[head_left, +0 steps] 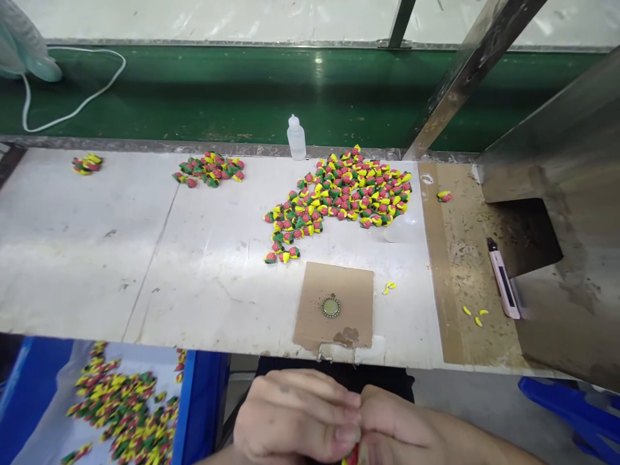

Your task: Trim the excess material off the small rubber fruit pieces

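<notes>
My left hand (296, 416) and my right hand (400, 426) are together at the bottom, in front of the table edge, fingers closed. Between their fingertips shows part of a small red and yellow fruit-shaped piece (351, 457); the rest is hidden. Just beyond them, a cardboard square (317, 284) lies on the table, bearing a round metal cap (331, 307) with a beaded rim. A large pile of red, yellow and green fruit-shaped pieces (346, 190) spreads behind it. Tiny yellow banana-shaped bits (389, 286) are to the square's right.
A white squeeze bottle (296, 139) stands at the back. Smaller piles of pieces (210, 169) lie leftward. On the right are a box cutter (504, 279), more yellow bits (478, 321) and a metal panel (557, 168). A blue bin (194, 400) holding many pieces sits lower left.
</notes>
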A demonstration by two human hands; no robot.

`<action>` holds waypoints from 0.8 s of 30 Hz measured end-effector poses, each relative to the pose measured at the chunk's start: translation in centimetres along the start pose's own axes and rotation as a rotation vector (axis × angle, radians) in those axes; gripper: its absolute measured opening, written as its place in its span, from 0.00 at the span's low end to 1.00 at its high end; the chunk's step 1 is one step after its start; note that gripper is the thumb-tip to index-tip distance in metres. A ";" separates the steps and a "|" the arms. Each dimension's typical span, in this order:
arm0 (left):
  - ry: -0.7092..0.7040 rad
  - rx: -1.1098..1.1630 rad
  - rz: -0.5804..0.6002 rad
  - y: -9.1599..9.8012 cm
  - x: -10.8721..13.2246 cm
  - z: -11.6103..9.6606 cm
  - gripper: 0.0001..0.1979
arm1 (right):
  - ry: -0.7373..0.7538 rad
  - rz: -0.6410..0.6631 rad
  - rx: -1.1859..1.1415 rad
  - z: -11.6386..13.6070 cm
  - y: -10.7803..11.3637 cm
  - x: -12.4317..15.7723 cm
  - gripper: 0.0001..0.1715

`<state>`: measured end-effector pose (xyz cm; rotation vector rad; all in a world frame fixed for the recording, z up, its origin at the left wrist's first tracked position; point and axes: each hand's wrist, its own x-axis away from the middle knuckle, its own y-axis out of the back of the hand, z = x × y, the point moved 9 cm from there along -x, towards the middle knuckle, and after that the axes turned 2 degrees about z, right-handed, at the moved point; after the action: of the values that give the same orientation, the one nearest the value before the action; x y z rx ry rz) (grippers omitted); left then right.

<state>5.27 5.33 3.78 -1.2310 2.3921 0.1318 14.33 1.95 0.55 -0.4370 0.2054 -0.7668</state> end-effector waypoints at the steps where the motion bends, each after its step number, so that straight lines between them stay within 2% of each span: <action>1: -0.012 -0.012 -0.007 -0.1 0.0 -0.1 0.20 | -0.007 -0.003 -0.002 0.0 -0.1 0.1 0.28; 4: 0.037 -0.022 -0.046 -0.2 0.0 0.7 0.21 | -0.061 -0.030 -0.049 0.0 -0.5 0.1 0.32; 7: 0.054 -0.008 -0.135 0.2 0.0 1.2 0.22 | -0.098 -0.110 -0.080 0.2 -0.3 0.1 0.34; 9: 0.047 -0.015 -0.147 0.2 0.0 1.0 0.21 | -0.091 -0.164 -0.068 0.5 0.0 0.2 0.34; 15: 0.042 -0.163 0.007 -0.2 -0.2 0.0 0.17 | -0.041 -0.202 0.143 0.0 0.5 0.5 0.31; 19: 0.053 -0.178 -0.037 -0.2 -0.2 0.0 0.12 | -0.003 -0.248 0.279 -2.6 0.5 0.4 0.33; 24: 0.087 -0.086 -0.247 -1.2 0.5 1.1 0.11 | -0.064 -0.304 0.347 -6.6 -0.3 0.3 0.38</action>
<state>6.32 4.52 2.68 -1.5907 2.3033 0.1064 12.17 -0.47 -5.20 -0.1632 -0.0577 -1.0634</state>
